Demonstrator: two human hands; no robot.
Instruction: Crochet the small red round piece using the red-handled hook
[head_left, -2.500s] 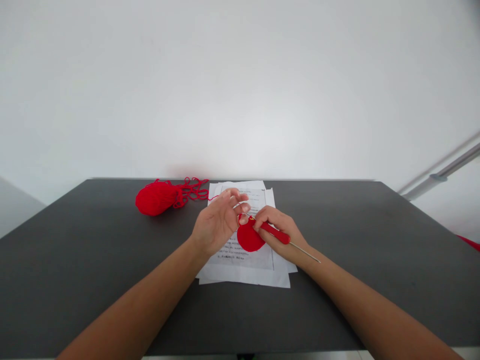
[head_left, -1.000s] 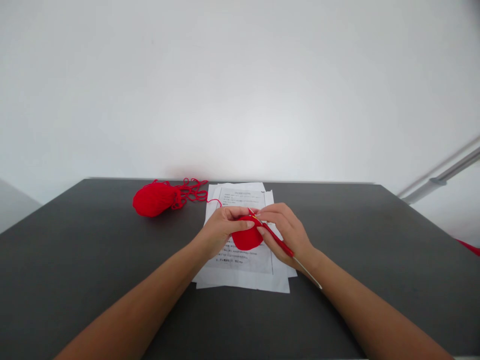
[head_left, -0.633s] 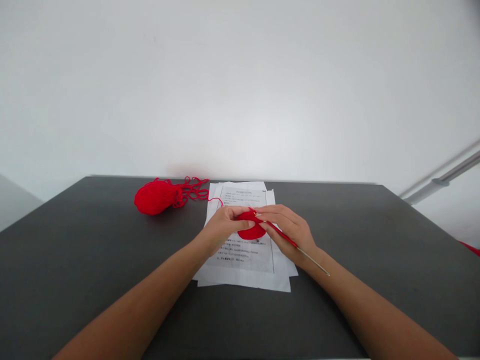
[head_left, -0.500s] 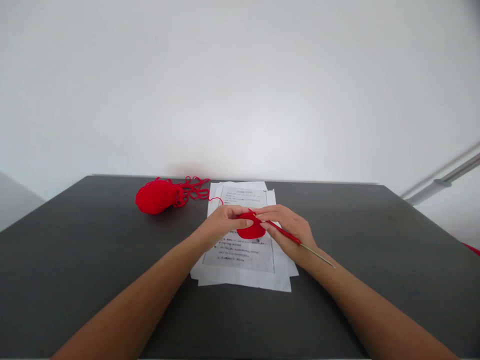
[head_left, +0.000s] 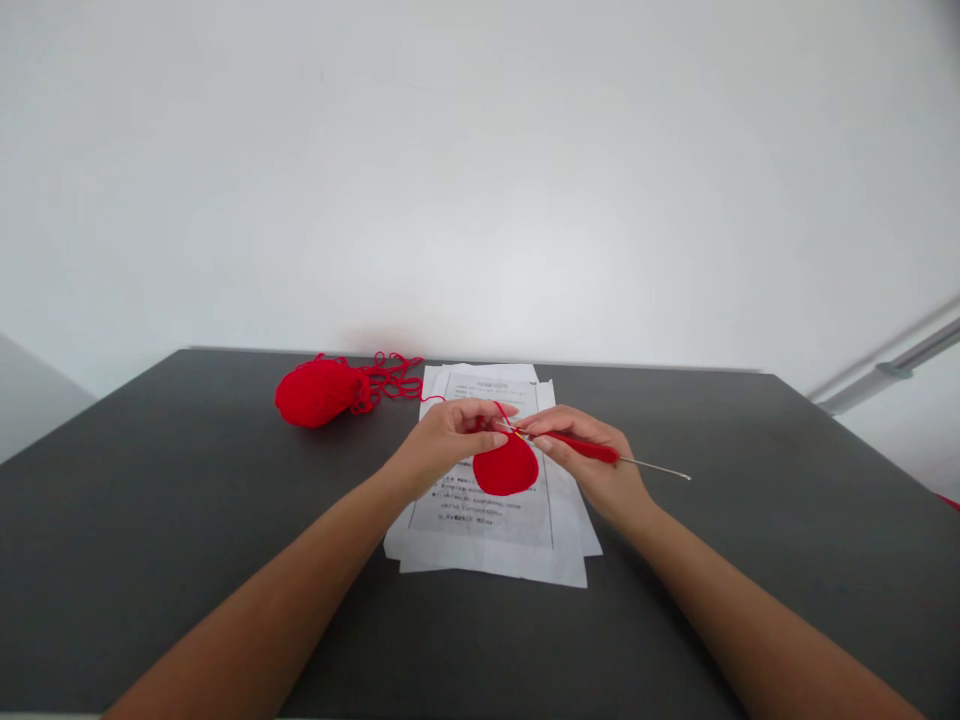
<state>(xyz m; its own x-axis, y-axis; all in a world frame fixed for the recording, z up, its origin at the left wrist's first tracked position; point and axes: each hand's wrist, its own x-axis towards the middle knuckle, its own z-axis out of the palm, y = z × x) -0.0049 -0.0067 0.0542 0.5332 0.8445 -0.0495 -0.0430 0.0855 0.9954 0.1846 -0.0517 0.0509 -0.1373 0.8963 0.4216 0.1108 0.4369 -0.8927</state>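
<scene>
Between thumb and fingers, my left hand (head_left: 459, 432) pinches the top edge of a round red crochet piece (head_left: 506, 468), which hangs over the printed sheets. A strand of red yarn runs over the left index finger to the piece. My right hand (head_left: 592, 455) is closed on a crochet hook (head_left: 592, 447) with a red handle and a thin metal shaft sticking out to the right. The hook's working tip meets the piece's upper edge, close to the left fingertips. A small yellow bit shows at that edge; I cannot make out what it is.
A ball of red yarn (head_left: 315, 393) lies at the back left of the dark table (head_left: 195, 530), with loose loops (head_left: 394, 378) trailing right toward the hands. Several printed paper sheets (head_left: 480, 555) are stacked under the hands. A white wall (head_left: 480, 180) stands behind the table.
The crochet hook has swung to a flatter angle, its rear end rising and moving right. More of the round piece shows, and a yarn strand now stands up over my left index finger.
</scene>
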